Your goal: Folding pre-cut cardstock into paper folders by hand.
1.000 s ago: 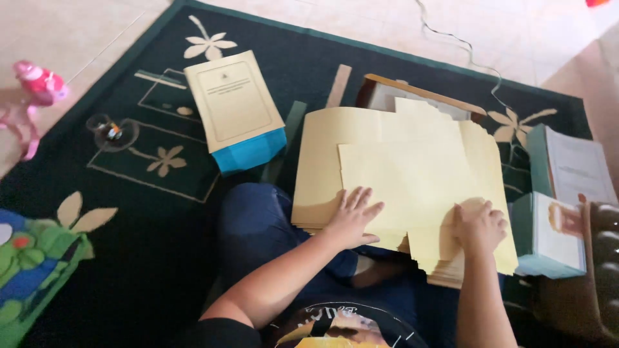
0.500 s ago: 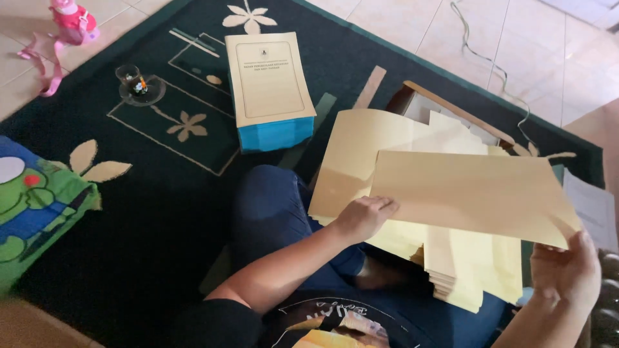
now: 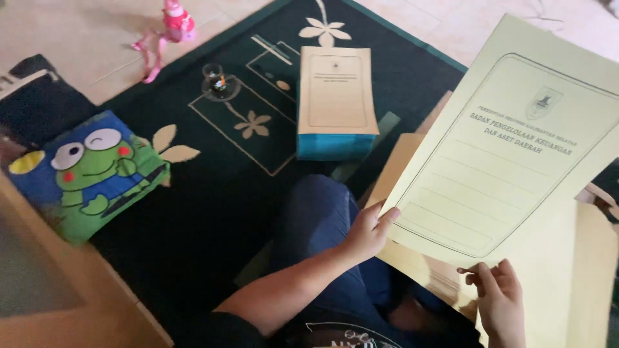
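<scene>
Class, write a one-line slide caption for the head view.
Both hands, left and right, lift a pale yellow folder above a dark rug, a folder stack lying ahead.

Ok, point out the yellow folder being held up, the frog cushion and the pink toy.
yellow folder (image 3: 509,154), head view, middle of its printed front.
frog cushion (image 3: 90,171), head view, on the green face.
pink toy (image 3: 175,18), head view, its body.
</scene>
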